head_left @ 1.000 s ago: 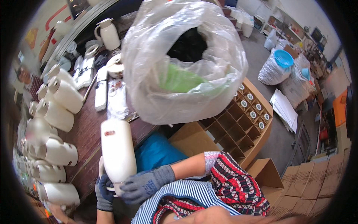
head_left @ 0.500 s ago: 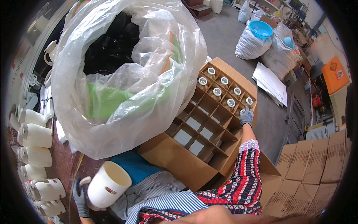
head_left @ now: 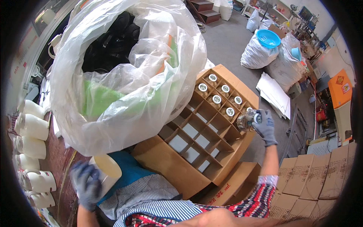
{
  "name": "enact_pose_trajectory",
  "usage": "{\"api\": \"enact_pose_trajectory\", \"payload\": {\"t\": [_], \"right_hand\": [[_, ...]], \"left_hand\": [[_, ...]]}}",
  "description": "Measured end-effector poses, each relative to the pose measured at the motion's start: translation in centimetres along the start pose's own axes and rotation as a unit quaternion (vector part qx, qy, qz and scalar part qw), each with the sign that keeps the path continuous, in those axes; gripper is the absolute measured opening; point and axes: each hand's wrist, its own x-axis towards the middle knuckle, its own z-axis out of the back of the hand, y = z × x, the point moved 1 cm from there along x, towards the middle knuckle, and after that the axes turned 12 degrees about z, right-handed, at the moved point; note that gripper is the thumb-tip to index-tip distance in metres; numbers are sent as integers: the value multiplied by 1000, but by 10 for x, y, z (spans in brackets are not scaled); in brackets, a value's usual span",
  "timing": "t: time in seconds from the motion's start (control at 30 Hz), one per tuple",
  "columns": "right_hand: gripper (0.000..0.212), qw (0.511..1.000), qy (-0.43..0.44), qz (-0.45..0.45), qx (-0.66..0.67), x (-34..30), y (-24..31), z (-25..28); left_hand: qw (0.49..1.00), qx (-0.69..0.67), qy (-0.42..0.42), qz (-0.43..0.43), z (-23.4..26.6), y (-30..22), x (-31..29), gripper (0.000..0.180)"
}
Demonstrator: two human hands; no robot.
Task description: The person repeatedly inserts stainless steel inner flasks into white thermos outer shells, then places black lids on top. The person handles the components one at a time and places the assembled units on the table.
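Gripping from below, the left hand point(head_left: 87, 184) in a grey knit glove is closing around a smooth white plastic jug point(head_left: 106, 172), keeping it near the worktop point(head_left: 56, 162). Farther right, the gloved right hand point(head_left: 264, 126) is clamping a shiny capped bottle point(head_left: 247, 120) over the divided brown cardboard box point(head_left: 211, 128), probably because the cells are holding bottles upright.

The place is a small packing workshop or factory floor with a bare concrete floor point(head_left: 230, 41). A brown bench point(head_left: 56, 159) along the left carries rows of identical white plastic jugs point(head_left: 34, 128), and a cardboard box with dividers point(head_left: 211, 125) stands partly filled with capped bottles point(head_left: 216, 99). Stacks of flat printed cartons point(head_left: 310, 178), a huge clear plastic bag point(head_left: 124, 75) of dark parts and bulging white sacks point(head_left: 261, 55) fill the surroundings.
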Motion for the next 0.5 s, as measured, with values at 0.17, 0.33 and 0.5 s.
{"api": "enact_pose_trajectory", "payload": {"t": [0.17, 0.33, 0.5], "right_hand": [[81, 980, 79, 157, 97, 1, 204, 160], [100, 901, 9, 294, 319, -4, 332, 114], [112, 610, 34, 102, 785, -41, 360, 11]], "left_hand": [[910, -386, 140, -54, -65, -142, 103, 105], [769, -615, 159, 72, -89, -140, 88, 131], [765, -623, 53, 155, -73, -69, -5, 134]]}}
